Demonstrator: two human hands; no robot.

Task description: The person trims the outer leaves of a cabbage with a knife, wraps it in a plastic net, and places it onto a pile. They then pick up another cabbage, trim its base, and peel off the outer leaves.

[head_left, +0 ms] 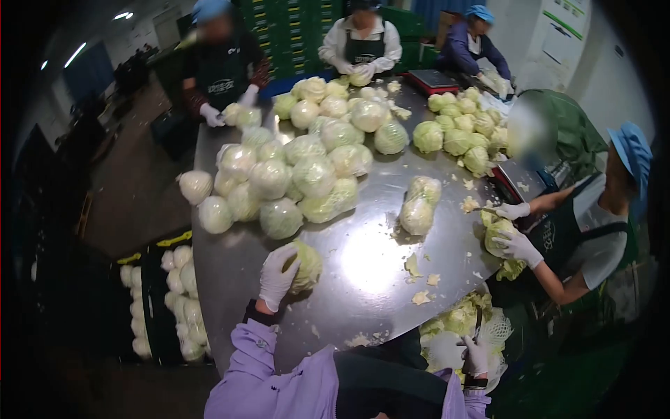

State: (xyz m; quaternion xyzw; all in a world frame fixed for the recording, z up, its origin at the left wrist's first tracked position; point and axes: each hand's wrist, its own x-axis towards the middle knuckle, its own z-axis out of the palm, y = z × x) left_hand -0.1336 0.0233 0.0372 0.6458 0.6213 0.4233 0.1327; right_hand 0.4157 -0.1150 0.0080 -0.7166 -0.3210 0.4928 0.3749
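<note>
My left hand (277,278), in a white glove, is closed against the side of a green cabbage (307,268) that rests on the metal table near its front edge. My right hand (477,355), also gloved, is low at the right, its fingers wrapped round what looks like a thin dark knife (479,322). Beneath and around that hand lie loose cabbage leaves (457,318) and white foam netting (497,334) in a container below the table edge. Part of the knife is hidden by my fingers.
Film-wrapped cabbages (314,174) are heaped on the metal table (241,276); two more (420,204) lie right of centre. Unwrapped cabbages (460,133) sit behind. Crates of cabbages (185,300) stand at left. A co-worker at right trims a cabbage (497,236); others stand behind.
</note>
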